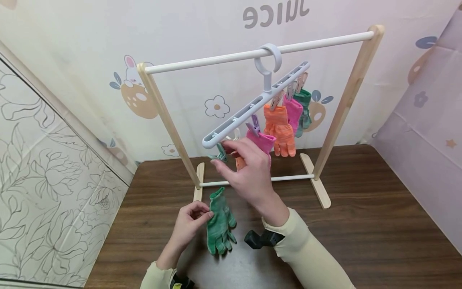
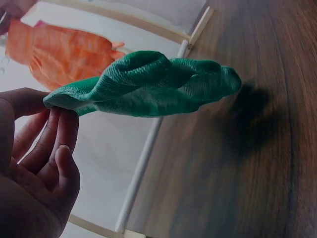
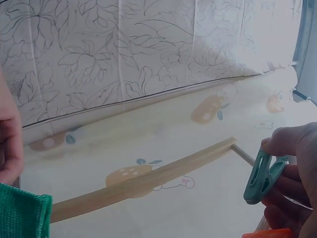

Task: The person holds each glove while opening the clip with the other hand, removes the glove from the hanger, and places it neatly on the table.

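Observation:
My left hand (image 1: pixel 187 224) pinches a small green glove (image 1: pixel 218 224) by its cuff, and the glove's fingers hang down just above the tabletop. In the left wrist view the cuff of the green glove (image 2: pixel 143 89) lies between thumb and fingertips. My right hand (image 1: pixel 250 170) pinches a teal clothespin (image 1: pixel 219 154) at the near end of a grey clip hanger (image 1: pixel 249 108). Seen from the right wrist, the clothespin (image 3: pixel 260 178) sits between thumb and fingers with nothing in it. Behind the right hand hang a pink glove (image 1: pixel 263 140) and a partly hidden orange glove (image 1: pixel 240 162).
The hanger hooks over the white bar (image 1: pixel 202 62) of a wooden rack (image 1: pixel 353 92) standing on the brown table (image 1: pixel 379 208). Farther along it hang an orange glove (image 1: pixel 280 130), a pink glove (image 1: pixel 293 110) and a green glove (image 1: pixel 304 104). Printed cloth walls (image 1: pixel 202 24) surround the table.

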Available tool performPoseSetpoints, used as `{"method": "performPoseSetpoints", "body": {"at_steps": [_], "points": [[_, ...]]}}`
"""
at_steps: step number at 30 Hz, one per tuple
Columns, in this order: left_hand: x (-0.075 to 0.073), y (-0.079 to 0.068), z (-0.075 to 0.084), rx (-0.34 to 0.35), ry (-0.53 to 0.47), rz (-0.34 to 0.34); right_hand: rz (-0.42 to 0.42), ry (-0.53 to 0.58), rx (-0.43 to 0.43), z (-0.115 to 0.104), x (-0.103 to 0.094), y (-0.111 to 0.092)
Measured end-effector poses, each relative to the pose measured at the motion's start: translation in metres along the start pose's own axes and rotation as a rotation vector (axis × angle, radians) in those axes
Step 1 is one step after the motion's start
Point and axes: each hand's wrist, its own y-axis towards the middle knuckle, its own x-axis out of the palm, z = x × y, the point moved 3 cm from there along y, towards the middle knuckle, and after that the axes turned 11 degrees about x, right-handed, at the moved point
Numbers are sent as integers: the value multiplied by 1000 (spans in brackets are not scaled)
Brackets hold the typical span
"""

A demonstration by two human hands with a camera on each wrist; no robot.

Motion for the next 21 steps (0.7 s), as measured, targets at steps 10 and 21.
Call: {"method": "performPoseSetpoints", "body": {"at_steps": [10,21], "points": [[-12,-2,-24,-139,19,1,-9,29,-18,-4,-4,1],[-36,-4,-38,-265,248,-53,-12,22,-26,-7,-8,0]]}}
